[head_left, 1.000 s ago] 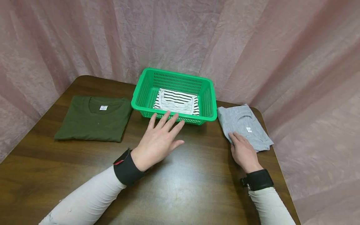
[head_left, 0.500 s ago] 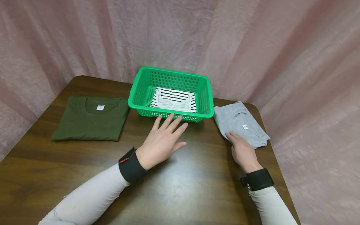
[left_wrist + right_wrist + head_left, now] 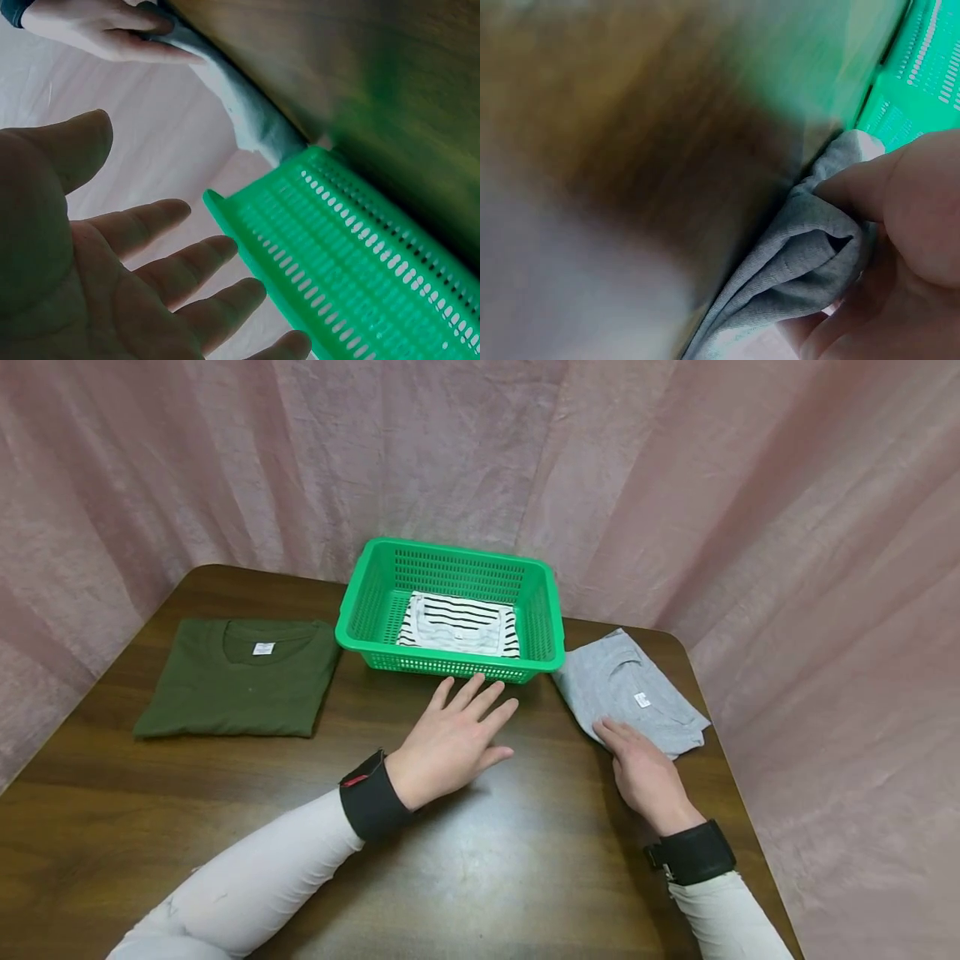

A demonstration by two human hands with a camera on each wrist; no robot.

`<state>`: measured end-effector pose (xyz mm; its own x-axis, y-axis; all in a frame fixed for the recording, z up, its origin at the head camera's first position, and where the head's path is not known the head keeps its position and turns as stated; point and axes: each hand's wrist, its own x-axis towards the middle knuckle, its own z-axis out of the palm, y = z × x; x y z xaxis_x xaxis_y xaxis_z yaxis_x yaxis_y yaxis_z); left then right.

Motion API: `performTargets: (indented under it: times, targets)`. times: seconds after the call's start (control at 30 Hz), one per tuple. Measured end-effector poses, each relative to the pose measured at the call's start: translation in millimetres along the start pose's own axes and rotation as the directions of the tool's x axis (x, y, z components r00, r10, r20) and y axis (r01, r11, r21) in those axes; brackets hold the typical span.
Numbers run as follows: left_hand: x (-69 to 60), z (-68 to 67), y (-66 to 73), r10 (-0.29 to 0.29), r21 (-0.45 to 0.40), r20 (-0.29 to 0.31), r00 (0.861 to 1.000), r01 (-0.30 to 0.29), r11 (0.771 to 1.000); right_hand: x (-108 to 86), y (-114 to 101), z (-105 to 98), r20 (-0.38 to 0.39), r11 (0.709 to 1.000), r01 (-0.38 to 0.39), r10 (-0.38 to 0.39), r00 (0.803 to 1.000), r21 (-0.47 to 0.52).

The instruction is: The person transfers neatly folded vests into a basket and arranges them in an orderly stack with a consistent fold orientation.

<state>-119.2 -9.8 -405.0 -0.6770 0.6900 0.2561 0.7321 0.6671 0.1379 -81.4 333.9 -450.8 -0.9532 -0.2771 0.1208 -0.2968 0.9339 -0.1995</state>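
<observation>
At the table's right side lies a folded grey T-shirt (image 3: 626,685) with a white neck label. My right hand (image 3: 647,774) pinches its near left edge, with the thumb (image 3: 855,184) on the near side and the fingers on the other; the layered fold shows between them in the right wrist view. My left hand (image 3: 450,743) hovers with fingers spread just in front of the green plastic basket (image 3: 450,662), holding nothing. Inside the basket lies a folded black-and-white striped shirt (image 3: 459,622). A folded dark green T-shirt (image 3: 247,685) lies to the left.
Everything stands on a brown wooden table (image 3: 480,877) with rounded back corners. A pink curtain (image 3: 465,452) hangs behind it and along the right side. The grey T-shirt's left corner lies close against the basket's right end.
My left hand has shifted right, away from the basket's middle. My right hand and the grey T-shirt have moved slightly left, closer to the basket. The head view has shifted a little.
</observation>
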Motion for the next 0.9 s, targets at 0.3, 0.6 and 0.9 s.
performTargets:
  times: [0.3,0.6,0.9]
  targets:
    - [11.4,14.4,4.6,0.029,-0.019,0.035,0.999,-0.028,0.999,-10.8,-5,-1,0.008,0.999,0.040,-0.040,0.999,0.005]
    - [29.4,23.1,5.1,0.057,-0.046,0.035,0.998,-0.055,0.997,-20.9,-9,0,0.016,0.998,0.064,-0.064,0.998,0.009]
    - [47.0,30.5,3.5,0.069,-0.047,0.044,0.997,-0.067,0.997,-27.2,-14,-1,0.042,0.998,0.059,-0.059,0.997,0.008]
